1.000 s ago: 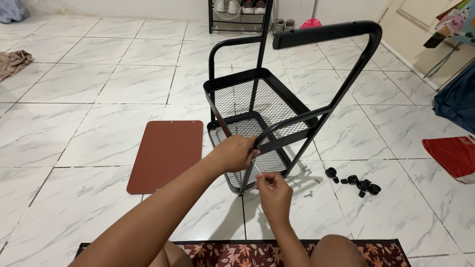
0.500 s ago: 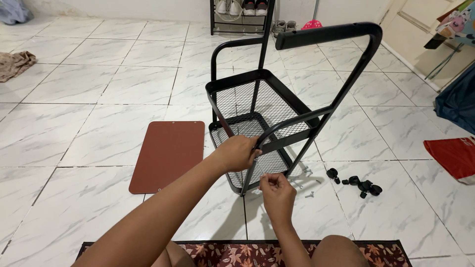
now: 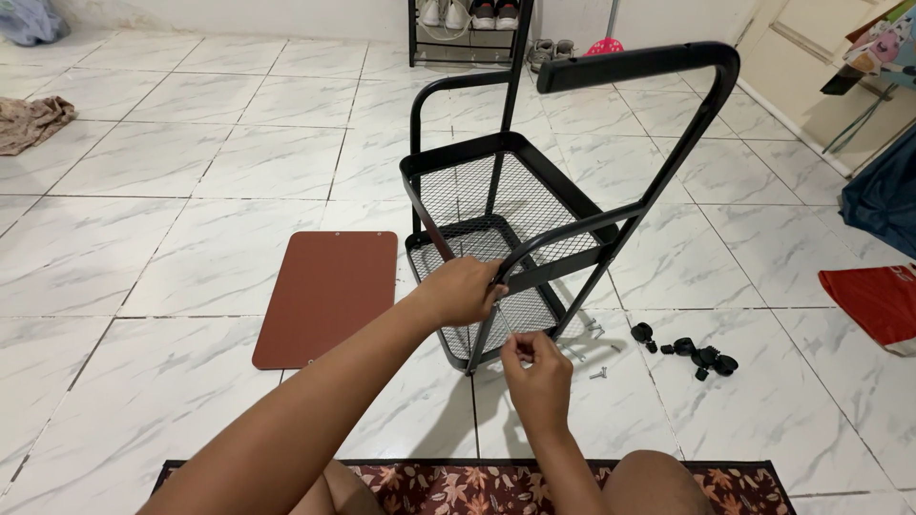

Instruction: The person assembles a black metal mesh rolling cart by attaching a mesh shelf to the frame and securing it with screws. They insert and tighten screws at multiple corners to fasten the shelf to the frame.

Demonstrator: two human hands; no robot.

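Tiled floor, left hand unmoved on cart

White marble-look tile floor, evenly lit, as I see it from the head camera.

I see large pale floor tiles with grey veins and dark grout lines running to a light wall at the back. A dark shoe rack stands against that wall with pale shoes on it. A crumpled brown cloth lies far left, a red bag at the right edge, and a patterned floral rug runs along the bottom.
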